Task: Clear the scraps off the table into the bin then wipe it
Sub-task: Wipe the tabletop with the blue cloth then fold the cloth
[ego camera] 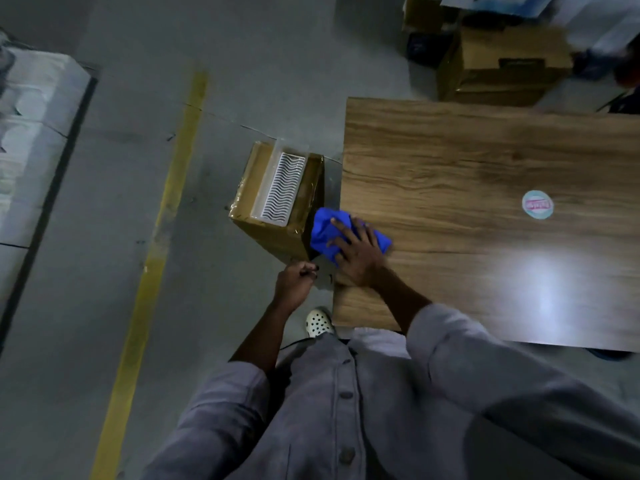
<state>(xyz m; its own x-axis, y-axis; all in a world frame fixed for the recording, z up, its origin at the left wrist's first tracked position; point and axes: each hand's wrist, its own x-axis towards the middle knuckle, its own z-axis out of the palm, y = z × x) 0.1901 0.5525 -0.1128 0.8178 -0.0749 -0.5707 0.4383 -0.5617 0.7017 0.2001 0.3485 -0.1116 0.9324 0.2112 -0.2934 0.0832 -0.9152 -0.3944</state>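
A blue cloth [327,230] lies bunched at the left edge of the wooden table [467,168], partly hanging past the edge. My right hand [356,252] presses flat on the cloth with fingers spread. My left hand [294,280] hangs just off the table's near left corner, above the floor, its fingers curled; I cannot tell whether it holds anything. A round pale sticker [537,204] with a pink label lies on the table's right part.
A cardboard box [273,209] holding a white tray with wavy lines stands on the floor against the table's left side. More cardboard boxes [498,67] sit beyond the table's far edge. A yellow floor line [162,237] runs on the left. My shoe [318,323] is below the corner.
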